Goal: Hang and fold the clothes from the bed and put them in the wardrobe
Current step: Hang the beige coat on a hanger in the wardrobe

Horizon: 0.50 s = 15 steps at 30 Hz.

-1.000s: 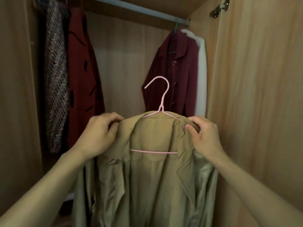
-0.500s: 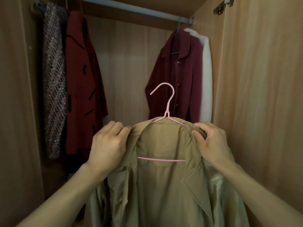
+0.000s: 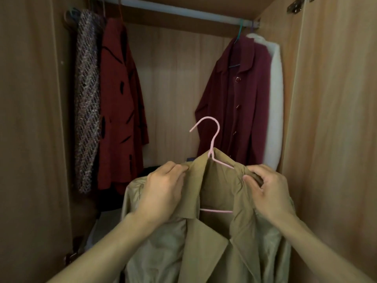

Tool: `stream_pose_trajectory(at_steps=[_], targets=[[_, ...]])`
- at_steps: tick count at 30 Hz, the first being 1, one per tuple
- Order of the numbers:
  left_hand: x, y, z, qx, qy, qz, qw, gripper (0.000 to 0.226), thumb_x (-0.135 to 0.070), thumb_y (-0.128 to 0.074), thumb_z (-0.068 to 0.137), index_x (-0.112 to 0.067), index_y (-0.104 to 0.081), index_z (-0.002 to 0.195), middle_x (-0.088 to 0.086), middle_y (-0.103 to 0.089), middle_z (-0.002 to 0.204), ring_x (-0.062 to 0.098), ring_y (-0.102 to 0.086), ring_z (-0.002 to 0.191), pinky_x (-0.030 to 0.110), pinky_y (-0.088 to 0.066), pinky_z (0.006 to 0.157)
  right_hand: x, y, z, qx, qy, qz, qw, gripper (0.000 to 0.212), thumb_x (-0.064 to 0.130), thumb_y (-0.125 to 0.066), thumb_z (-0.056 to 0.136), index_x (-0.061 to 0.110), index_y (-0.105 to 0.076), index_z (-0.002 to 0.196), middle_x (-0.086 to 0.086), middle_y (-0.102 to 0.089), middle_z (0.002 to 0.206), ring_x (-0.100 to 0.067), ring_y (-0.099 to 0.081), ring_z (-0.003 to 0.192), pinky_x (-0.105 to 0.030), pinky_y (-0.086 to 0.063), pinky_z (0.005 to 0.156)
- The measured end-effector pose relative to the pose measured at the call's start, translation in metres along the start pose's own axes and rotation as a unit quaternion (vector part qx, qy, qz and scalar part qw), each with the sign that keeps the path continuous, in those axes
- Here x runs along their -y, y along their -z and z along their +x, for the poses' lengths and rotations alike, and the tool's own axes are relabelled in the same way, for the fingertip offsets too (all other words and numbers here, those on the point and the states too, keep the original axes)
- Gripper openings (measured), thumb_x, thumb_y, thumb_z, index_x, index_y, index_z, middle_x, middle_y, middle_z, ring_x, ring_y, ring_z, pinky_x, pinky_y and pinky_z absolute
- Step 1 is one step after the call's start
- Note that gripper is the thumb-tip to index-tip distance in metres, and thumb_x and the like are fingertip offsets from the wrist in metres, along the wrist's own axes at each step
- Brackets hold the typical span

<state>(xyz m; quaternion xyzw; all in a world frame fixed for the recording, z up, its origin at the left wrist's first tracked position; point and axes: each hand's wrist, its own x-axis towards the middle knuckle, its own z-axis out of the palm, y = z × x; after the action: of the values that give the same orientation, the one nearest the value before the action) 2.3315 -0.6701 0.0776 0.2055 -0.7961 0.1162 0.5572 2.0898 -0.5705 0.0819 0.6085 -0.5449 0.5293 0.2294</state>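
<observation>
A khaki trench coat [image 3: 214, 248] hangs on a pink wire hanger [image 3: 214, 137], held up in front of the open wardrobe. My left hand [image 3: 163, 193] grips the coat's left shoulder and collar. At the right shoulder, my right hand [image 3: 267, 190] pinches the collar fabric. The hanger's hook points left and is free, well below the white rail [image 3: 183, 12]. The coat's lower part runs out of the frame.
On the rail hang a tweed garment [image 3: 87, 99] and a red patterned coat [image 3: 120, 103] at left, a maroon coat [image 3: 238, 99] and a white garment [image 3: 275, 99] at right. A gap lies between them. Wardrobe doors [image 3: 334, 139] stand open on both sides.
The view has tilted up, showing more of the rail. Both hands and the coat have shifted slightly right and lower in frame; my grips stay on the shoulders.
</observation>
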Motion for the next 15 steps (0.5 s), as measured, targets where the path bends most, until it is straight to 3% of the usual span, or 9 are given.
stream_pose_trajectory(at_steps=[3, 5, 8, 11, 15], targets=[[0.010, 0.011, 0.010, 0.022, -0.019, -0.020, 0.999, 0.029, 0.007, -0.054, 0.089, -0.005, -0.071, 0.109, 0.006, -0.065, 0.099, 0.017, -0.065, 0.085, 0.031, -0.055, 0.074, -0.009, 0.003, 0.006, -0.021, 0.004, 0.007, 1.000, 0.018, -0.003, -0.072, 0.082, 0.011, -0.075, 0.093, 0.000, -0.067, 0.083, -0.007, -0.061, 0.073, -0.001, -0.037, 0.069], [0.014, 0.020, 0.019, 0.032, -0.020, -0.001, 0.999, 0.027, 0.005, -0.063, 0.086, -0.009, -0.072, 0.108, 0.003, -0.062, 0.102, 0.015, -0.061, 0.089, 0.026, -0.053, 0.075, -0.013, 0.003, 0.009, -0.033, 0.006, 0.013, 0.999, 0.019, -0.003, -0.072, 0.081, 0.011, -0.075, 0.094, -0.001, -0.068, 0.083, -0.009, -0.060, 0.073, -0.001, -0.038, 0.069], [0.020, 0.026, 0.033, 0.048, -0.015, 0.085, 0.995, 0.022, -0.011, -0.073, 0.082, -0.015, -0.072, 0.103, 0.001, -0.062, 0.099, 0.021, -0.055, 0.090, 0.038, -0.052, 0.072, -0.016, 0.004, 0.013, -0.038, 0.006, 0.032, 0.999, 0.018, -0.003, -0.072, 0.082, 0.009, -0.075, 0.095, -0.001, -0.068, 0.083, -0.007, -0.059, 0.077, -0.001, -0.038, 0.069], [0.025, 0.024, 0.041, 0.088, -0.008, 0.065, 0.994, 0.022, -0.029, -0.057, 0.089, -0.018, -0.070, 0.101, -0.002, -0.065, 0.092, 0.019, -0.061, 0.085, 0.043, -0.053, 0.071, -0.022, 0.007, 0.017, -0.038, 0.000, 0.046, 0.998, 0.018, -0.001, -0.072, 0.083, 0.011, -0.075, 0.096, 0.001, -0.068, 0.084, -0.008, -0.061, 0.074, -0.003, -0.039, 0.068], [0.020, 0.018, 0.045, 0.101, -0.023, -0.019, 0.994, 0.025, -0.014, -0.049, 0.097, -0.014, -0.067, 0.113, -0.006, -0.065, 0.098, 0.006, -0.062, 0.091, 0.032, -0.053, 0.080, -0.032, 0.011, 0.024, -0.043, -0.012, 0.048, 0.998, 0.016, 0.000, -0.072, 0.083, 0.013, -0.075, 0.093, 0.002, -0.068, 0.083, -0.008, -0.060, 0.073, -0.004, -0.038, 0.065]])
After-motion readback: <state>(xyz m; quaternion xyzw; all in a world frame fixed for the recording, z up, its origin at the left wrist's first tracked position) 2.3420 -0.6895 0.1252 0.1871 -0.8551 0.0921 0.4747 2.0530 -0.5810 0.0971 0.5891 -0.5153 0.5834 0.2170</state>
